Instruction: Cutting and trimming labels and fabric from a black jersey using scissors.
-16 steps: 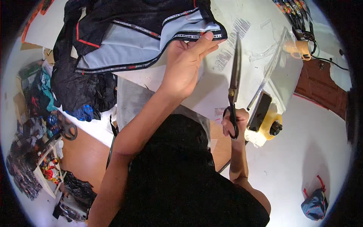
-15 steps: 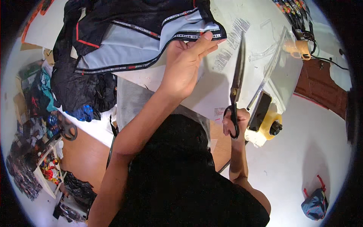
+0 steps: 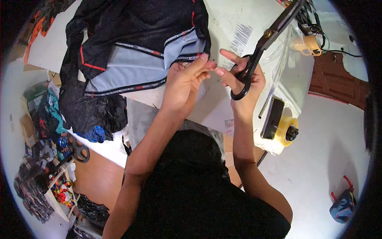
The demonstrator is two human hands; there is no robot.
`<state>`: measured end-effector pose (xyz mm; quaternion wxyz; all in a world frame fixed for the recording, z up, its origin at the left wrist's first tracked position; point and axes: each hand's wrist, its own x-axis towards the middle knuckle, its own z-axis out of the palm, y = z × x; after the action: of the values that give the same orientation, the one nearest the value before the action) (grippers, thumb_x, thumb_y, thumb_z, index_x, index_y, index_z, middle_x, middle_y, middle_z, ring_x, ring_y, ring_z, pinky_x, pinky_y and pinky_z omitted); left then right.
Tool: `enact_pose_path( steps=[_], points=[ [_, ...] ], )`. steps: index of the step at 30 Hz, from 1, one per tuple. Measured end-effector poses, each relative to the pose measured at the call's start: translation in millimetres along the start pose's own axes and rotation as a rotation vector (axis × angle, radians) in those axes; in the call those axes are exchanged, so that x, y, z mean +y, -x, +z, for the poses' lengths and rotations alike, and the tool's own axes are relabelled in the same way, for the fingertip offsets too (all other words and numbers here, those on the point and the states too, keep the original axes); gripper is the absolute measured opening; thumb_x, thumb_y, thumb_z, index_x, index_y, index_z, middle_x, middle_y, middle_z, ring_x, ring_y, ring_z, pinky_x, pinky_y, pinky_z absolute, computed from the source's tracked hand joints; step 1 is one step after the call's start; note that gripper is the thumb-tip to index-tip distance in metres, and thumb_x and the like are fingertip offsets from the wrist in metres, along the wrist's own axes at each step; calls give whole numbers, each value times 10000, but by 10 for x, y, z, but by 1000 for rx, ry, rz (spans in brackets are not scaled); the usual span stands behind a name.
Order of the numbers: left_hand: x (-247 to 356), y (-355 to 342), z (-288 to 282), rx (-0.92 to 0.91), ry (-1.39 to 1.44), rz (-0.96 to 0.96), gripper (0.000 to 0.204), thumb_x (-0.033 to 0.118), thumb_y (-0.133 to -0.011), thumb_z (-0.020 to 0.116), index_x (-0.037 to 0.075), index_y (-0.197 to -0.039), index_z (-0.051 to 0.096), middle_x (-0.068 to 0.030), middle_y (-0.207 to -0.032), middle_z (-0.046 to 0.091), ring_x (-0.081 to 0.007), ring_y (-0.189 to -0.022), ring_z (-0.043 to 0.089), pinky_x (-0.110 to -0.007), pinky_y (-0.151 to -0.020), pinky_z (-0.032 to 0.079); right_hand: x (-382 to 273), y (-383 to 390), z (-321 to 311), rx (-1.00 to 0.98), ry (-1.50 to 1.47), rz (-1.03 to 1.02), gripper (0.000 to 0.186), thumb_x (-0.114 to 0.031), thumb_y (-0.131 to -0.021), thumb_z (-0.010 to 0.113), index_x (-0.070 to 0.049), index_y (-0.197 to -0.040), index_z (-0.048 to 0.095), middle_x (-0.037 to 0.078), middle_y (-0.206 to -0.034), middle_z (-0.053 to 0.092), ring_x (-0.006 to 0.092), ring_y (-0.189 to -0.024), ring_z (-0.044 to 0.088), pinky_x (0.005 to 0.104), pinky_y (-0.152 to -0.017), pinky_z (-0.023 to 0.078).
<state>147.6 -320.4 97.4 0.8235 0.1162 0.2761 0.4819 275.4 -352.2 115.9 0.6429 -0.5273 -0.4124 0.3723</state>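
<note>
A black garment (image 3: 139,20) with red piping lies on the white table, its pale blue-grey inner side (image 3: 137,65) turned up and edged with printed black tape. My left hand (image 3: 183,85) pinches the taped edge near its right corner. In my right hand (image 3: 252,83) is a pair of large black-handled scissors (image 3: 267,34), its blades pointing up and to the right, away from the cloth. My right thumb and forefinger reach out toward my left fingertips, close to the garment's corner. Whether a loose thread runs between them is too small to tell.
Right of my hands are clear plastic sheets (image 3: 284,75), a phone (image 3: 273,118), a yellow tape roll (image 3: 284,131) and an orange cup (image 3: 311,46). Crumpled black cloth (image 3: 93,115) hangs at the table's left edge. A small blue bag (image 3: 343,207) lies at the lower right.
My right hand has come up and left to my left hand, and the scissors have swung from upright to leaning right. The garment's corner has shifted left and down with my left hand.
</note>
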Motion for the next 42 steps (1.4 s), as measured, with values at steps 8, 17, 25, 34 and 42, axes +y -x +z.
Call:
enact_pose_path(
  steps=[8,17,25,34,42],
  points=[
    [-89,-33,-136,-71,-124,34,116,108,-863,613,9,-831,664,-60,-786,658,-124,-723,571,-277,-709,425,-23,76,207,99,-130,167,308,42,-681,762,-46,-751,475,169,-877,667,61,-495,531,176,-428,421],
    [67,25,-199,-27,-158,-1,131,110,-846,638,8,-769,667,-50,-733,643,-109,-688,542,-254,-685,404,-40,-16,129,130,-134,167,282,55,-712,729,-67,-739,476,137,-759,667,61,-463,513,177,-380,386],
    [112,61,-299,-110,-51,-48,141,83,-864,601,2,-755,638,-62,-720,625,-126,-679,555,-254,-689,423,-84,-9,-13,272,-41,199,263,-2,-737,732,-72,-731,478,122,-736,660,61,-419,494,178,-368,369],
    [100,118,-171,-23,-163,-12,77,40,-839,621,-6,-780,637,-65,-745,632,-119,-716,571,-250,-694,431,-52,68,159,-107,-72,175,298,38,-702,739,-63,-764,465,214,-909,670,47,-470,511,149,-402,373],
    [21,157,-151,-20,-514,165,106,85,-799,704,-1,-815,644,-48,-736,647,-90,-673,595,-217,-617,449,76,37,81,-6,-113,279,276,41,-711,728,-78,-749,482,149,-805,677,51,-462,516,155,-381,372]
  ],
)
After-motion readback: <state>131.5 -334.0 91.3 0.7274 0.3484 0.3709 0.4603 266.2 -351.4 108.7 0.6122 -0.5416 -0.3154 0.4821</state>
